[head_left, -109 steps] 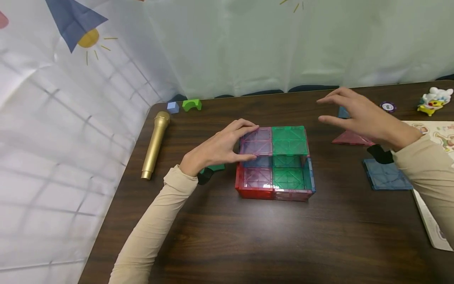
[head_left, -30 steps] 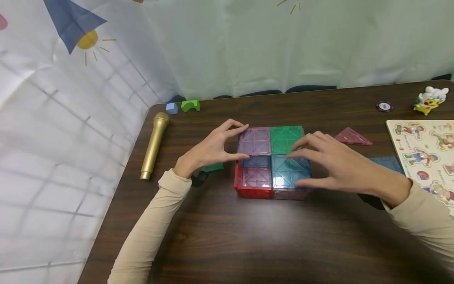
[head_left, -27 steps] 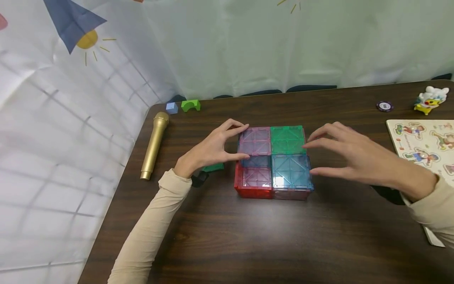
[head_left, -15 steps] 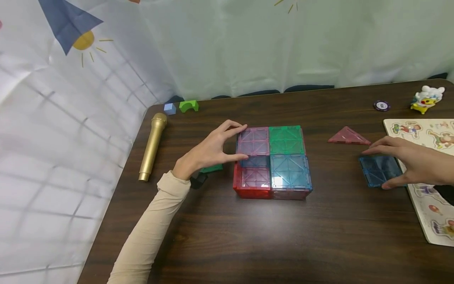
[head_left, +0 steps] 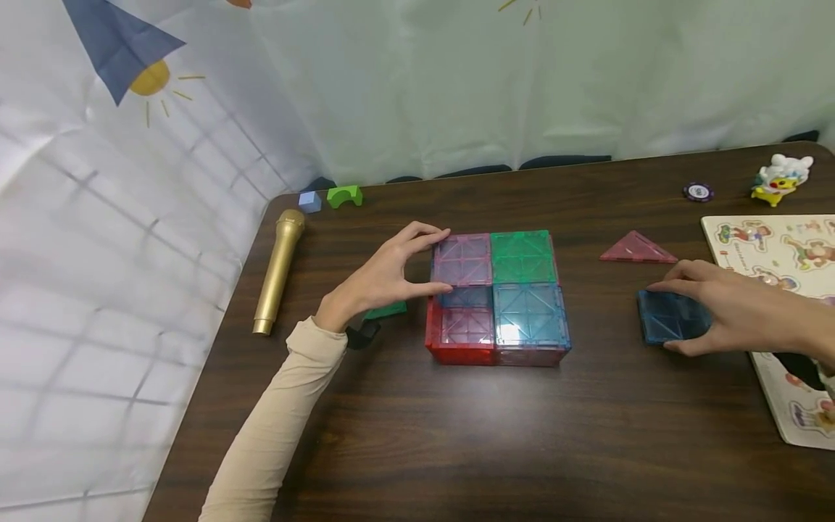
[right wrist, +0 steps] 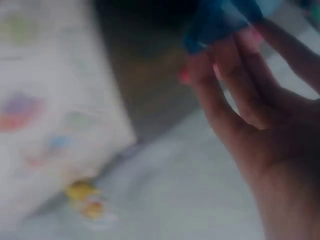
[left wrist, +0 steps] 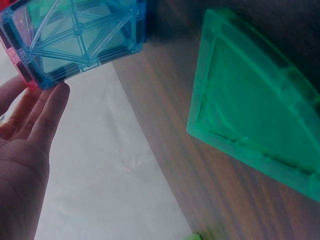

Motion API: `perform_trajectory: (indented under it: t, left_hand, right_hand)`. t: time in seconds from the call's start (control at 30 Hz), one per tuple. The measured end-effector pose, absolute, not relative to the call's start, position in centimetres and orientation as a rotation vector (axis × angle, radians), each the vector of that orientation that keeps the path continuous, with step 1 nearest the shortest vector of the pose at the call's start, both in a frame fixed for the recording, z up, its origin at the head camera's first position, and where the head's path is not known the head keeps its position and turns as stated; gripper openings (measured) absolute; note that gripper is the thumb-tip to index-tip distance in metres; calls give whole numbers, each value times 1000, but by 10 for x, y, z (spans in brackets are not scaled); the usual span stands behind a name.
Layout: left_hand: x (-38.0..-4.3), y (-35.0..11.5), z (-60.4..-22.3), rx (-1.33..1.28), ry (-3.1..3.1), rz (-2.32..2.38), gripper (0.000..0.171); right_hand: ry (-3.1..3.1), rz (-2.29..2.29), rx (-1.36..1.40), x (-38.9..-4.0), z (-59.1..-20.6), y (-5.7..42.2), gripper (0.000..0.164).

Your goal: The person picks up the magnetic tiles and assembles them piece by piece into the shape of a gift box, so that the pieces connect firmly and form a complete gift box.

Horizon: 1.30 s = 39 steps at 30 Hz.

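Observation:
A box built of see-through magnetic tiles (head_left: 524, 256) stands mid-table, with pink, green and blue squares on top. Its front left cell lies uncovered, showing a pink tile inside and red walls. My left hand (head_left: 385, 275) holds the box by its back left part, thumb in front and fingers behind; in the left wrist view its fingertips touch the blue side (left wrist: 85, 35). To the right, my right hand (head_left: 724, 308) pinches a dark blue square magnetic tile (head_left: 668, 319) between thumb and fingers. The right wrist view is blurred, with blue (right wrist: 220, 25) at the fingertips.
A pink triangle tile (head_left: 637, 249) lies behind the right hand, and a picture board (head_left: 773, 384) lies at right. Green tiles (left wrist: 255, 105) sit by the left wrist. A gold microphone (head_left: 279, 272), small blocks (head_left: 344, 196), a poker chip (head_left: 698, 192) and a toy figure (head_left: 781, 179) lie farther out.
A blue square tile was laid on the box's front right cell. My right hand then went right to the other blue tile and has shifted it slightly left. The left hand stays at the box.

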<state>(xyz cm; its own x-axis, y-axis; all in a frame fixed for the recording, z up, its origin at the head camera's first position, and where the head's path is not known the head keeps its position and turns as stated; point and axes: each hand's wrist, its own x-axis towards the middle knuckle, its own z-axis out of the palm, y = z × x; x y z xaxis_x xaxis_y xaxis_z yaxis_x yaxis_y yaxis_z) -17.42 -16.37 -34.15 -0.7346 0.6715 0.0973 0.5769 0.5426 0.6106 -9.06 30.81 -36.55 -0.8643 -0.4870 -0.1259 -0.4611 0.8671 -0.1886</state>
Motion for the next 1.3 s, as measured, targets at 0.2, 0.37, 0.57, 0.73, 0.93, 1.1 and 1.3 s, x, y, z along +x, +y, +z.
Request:
perform_trajectory:
  t: [0.2, 0.37, 0.57, 0.73, 0.93, 1.1, 1.3]
  left_hand:
    - [-174, -165, -344, 1096, 2587, 1032, 83]
    - [-172, -165, -347, 1055, 2533, 1088, 82]
    - [-172, -167, -351, 960, 2446, 1215, 59]
    - [-172, -167, -352, 890, 2422, 1271, 49]
    - [-170, -167, -351, 857, 2433, 1292, 48]
    - [-169, -168, -350, 862, 2430, 1314, 46]
    - [-169, -168, -349, 876, 2436, 1318, 48]
  right_hand:
    - [2983, -363, -1018, -95, -325, 264, 88]
    - [2930, -663, -1559, -96, -298, 205, 79]
    - [2820, -634, -1655, -87, -289, 126, 78]
    - [2844, -479, -1662, -84, -291, 88, 78]
    - [2836, -329, -1559, -92, -286, 71, 78]
    - [2792, -205, -1532, -97, -288, 63, 82]
    - [2784, -226, -1510, -98, -294, 60, 75]
